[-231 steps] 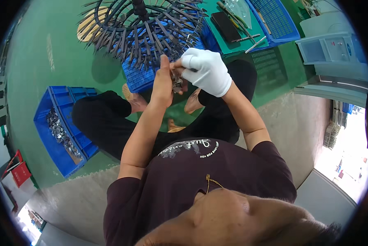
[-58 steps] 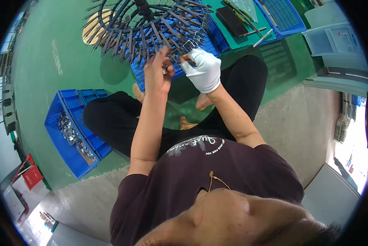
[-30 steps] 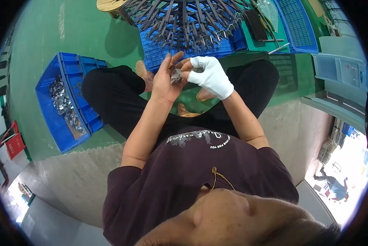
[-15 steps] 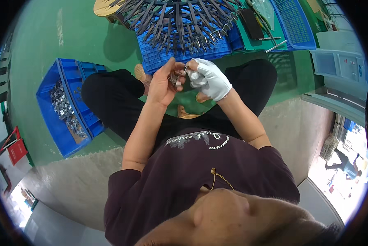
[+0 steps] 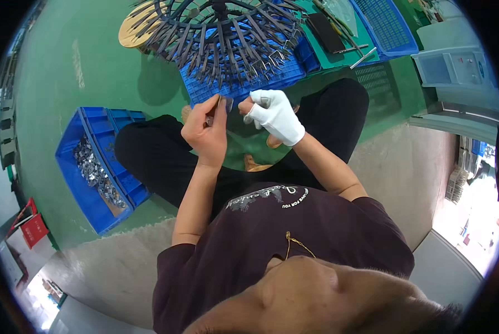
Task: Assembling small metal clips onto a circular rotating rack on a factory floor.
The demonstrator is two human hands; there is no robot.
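Note:
My bare left hand (image 5: 206,132) is closed in a pinch, with a small shiny metal piece (image 5: 230,104) at the fingertips. More small pieces may sit in its curled palm, but the fingers hide most of it. Just to the right, my right hand (image 5: 275,117) wears a white glove with bare fingertips. Its fingers are curled together, and what they hold, if anything, is hidden. Beyond both hands stands a round dark rack (image 5: 221,47) with many radiating arms, several carrying small metal pieces along the near right rim.
The rack rests on a blue crate (image 5: 196,89). At left, a blue bin (image 5: 71,167) holds many small shiny metal pieces (image 5: 92,170). A round wooden stool (image 5: 132,33) stands behind. At right are a dark flat case (image 5: 325,33), pliers-like tools (image 5: 338,22) and a blue basket (image 5: 386,25).
My hands, close together before, are now slightly apart. The left has turned into a pinch with its back more in view. The whole view has shifted a little.

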